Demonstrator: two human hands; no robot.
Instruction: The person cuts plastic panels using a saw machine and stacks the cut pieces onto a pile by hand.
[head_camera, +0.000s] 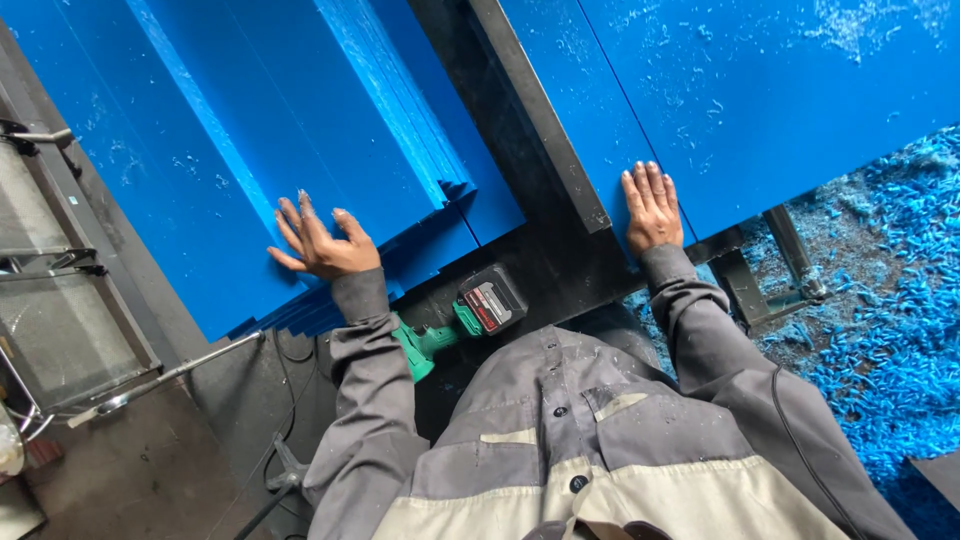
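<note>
My left hand (320, 240) rests flat, fingers spread, on the near edge of a stack of blue plastic sheets (250, 130). Over to the right, my right hand (650, 205) lies palm down on the near edge of another large blue sheet (780, 90). Neither hand holds anything. A green cordless power tool with a black and red battery (480, 305) lies on the dark surface between my arms, close to my chest. Grey work sleeves cover both arms.
A black metal bar (540, 110) runs diagonally between the two blue sheets. Blue plastic shavings (890, 300) cover the floor at the right. A grey metal frame with clamps (60, 270) stands at the left, and a metal rod (170, 375) juts out below it.
</note>
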